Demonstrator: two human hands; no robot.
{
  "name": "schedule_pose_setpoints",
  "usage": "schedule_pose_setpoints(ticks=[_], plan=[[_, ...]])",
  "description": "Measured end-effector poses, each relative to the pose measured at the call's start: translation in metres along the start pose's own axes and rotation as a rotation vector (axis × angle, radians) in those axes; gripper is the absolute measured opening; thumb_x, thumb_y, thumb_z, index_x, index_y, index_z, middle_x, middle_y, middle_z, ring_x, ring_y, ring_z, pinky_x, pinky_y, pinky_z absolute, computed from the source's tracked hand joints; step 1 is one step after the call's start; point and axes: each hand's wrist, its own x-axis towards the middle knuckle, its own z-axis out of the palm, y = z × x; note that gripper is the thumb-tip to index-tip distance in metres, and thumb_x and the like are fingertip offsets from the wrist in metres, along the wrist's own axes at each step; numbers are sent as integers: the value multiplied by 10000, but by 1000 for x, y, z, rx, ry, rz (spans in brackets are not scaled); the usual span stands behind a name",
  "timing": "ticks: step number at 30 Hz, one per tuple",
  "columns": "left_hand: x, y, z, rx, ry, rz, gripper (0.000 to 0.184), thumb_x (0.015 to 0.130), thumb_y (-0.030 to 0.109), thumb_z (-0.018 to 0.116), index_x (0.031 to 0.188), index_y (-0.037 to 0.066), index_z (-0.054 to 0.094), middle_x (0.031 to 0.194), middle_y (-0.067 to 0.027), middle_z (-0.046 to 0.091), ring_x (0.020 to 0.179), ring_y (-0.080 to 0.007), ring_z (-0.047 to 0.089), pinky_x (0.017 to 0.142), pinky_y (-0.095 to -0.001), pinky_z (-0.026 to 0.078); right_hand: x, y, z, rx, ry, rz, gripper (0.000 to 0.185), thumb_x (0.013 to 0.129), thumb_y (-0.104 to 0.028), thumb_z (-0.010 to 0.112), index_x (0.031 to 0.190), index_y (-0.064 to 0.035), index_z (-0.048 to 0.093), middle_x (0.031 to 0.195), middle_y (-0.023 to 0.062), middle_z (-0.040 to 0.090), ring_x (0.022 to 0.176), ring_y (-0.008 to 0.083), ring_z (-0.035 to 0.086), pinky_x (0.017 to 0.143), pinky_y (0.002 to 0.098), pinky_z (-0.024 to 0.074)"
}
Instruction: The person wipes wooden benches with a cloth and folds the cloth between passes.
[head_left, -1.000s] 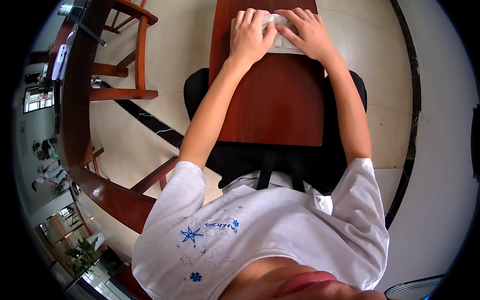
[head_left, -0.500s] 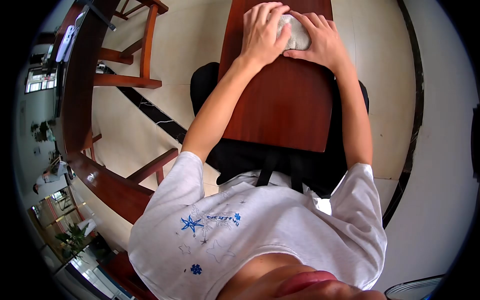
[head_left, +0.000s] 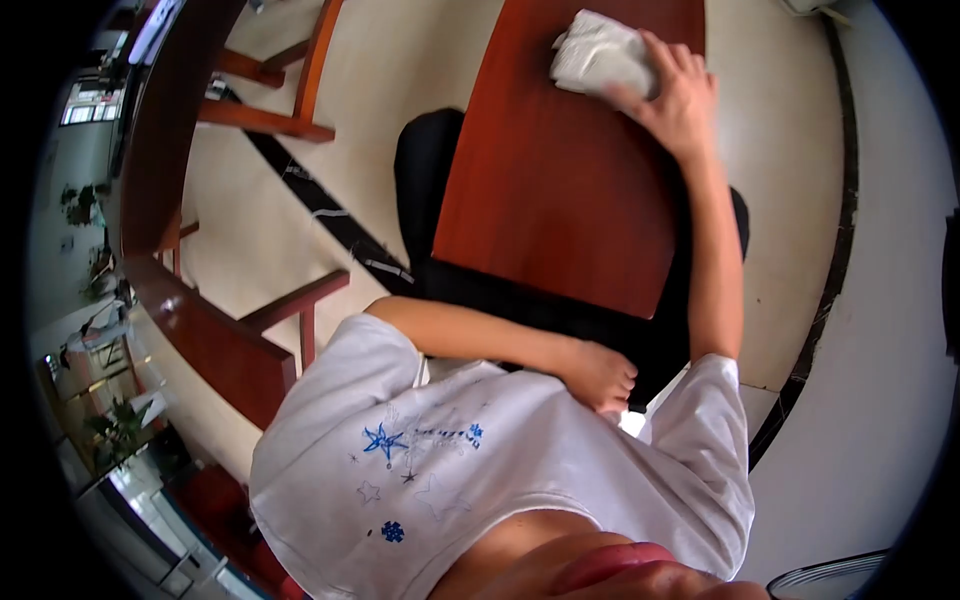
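On the far part of the red-brown wooden bench [head_left: 570, 180] lies a folded greyish-white cloth [head_left: 598, 50]. My right hand [head_left: 682, 100] grips its right side, thumb at the near edge and fingers over the right end. The thumb is slightly blurred. My left arm is bent across my body. Close to my waist, my left hand [head_left: 598, 375] has its fingers curled, and what they hold, if anything, is hidden. Just below these fingers a small white thing [head_left: 632, 423] shows at my lap; I cannot tell what it is.
My black-clad legs [head_left: 428, 170] are on both sides of the bench. Wooden chairs [head_left: 300, 90] and a long dark table [head_left: 165, 140] stand at the left. A white wall [head_left: 890, 260] with a dark skirting strip runs along the right.
My left hand has let go of the cloth and come back to my waist. The cloth, rounded between both hands before, now lies flatter and spread wider under my right hand. The view has shifted slightly.
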Motion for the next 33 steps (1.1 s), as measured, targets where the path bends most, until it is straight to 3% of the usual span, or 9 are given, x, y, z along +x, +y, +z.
schedule_pose_setpoints(ticks=[1,10,14,18,20,24,30,33], plan=[[-2,1,2,24,124,15,252,918,336,670,788,127,617,747,-1,620,755,-200,648,722,-354,481,1,4,4,36,61,-39,810,819,-668,817,1415,-136,686,1175,75,690,1119,320,648,981,458,499],[11,5,12,93,196,-48,308,900,311,696,677,166,539,584,37,558,605,-180,618,658,-334,468,-2,-22,-8,61,-30,-158,708,841,-566,851,1372,-120,712,1124,37,706,1090,273,664,950,473,494],[11,6,16,122,146,-35,300,917,296,670,682,162,542,589,31,560,613,-176,619,658,-337,469,-18,-87,-25,302,-178,-397,685,710,-373,930,1310,-129,708,1149,45,684,1108,266,647,962,438,466],[12,11,21,80,113,-47,298,936,293,644,690,161,539,600,28,562,636,-170,624,666,-334,468,-42,-148,-29,704,-434,-733,694,661,-331,951,1296,-188,711,1090,19,622,1097,236,620,993,416,447],[11,13,23,50,124,-51,300,944,304,638,700,160,540,611,27,567,648,-168,627,672,-331,467,-50,-154,-28,797,-501,-803,732,630,-288,957,1311,-194,707,1132,8,645,1102,243,621,1040,434,432],[7,13,19,58,124,-53,313,953,341,642,718,158,548,633,25,584,658,-172,630,684,-330,468,-34,-127,-25,748,-467,-736,731,658,-372,958,1323,-201,709,1092,6,628,1086,236,618,1005,412,452],[8,12,20,84,139,-71,323,947,379,655,734,156,558,640,21,590,666,-174,635,695,-334,474,4,-24,-15,463,-163,-352,694,723,-374,933,1343,-142,724,1115,57,693,1071,298,640,962,432,461],[10,10,18,81,138,-80,303,940,373,661,746,156,574,643,18,596,669,-178,638,693,-339,476,5,5,-14,368,-151,-214,708,728,-359,935,1355,-121,708,1120,45,692,1067,298,629,957,434,460]])
